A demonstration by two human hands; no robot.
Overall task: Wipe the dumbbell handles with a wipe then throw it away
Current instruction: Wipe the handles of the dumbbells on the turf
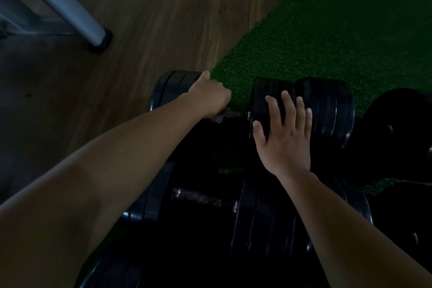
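Two black dumbbells lie side by side in dim light. The far dumbbell [327,110] has its handle wrapped by my left hand [208,98], which grips a pale wipe [221,118] around the bar; only a small edge of the wipe shows below my fingers. My right hand [285,131] lies flat with straight fingers on the far dumbbell's right-hand plates. The near dumbbell [261,222] lies closer to me, its knurled metal handle [201,196] bare and untouched between my two forearms.
Green artificial turf [315,35] runs diagonally at the upper right, beside a wooden floor [152,18]. A grey metal leg with a black foot [98,37] stands at upper left. More black weight plates [397,124] lie at the right and bottom left.
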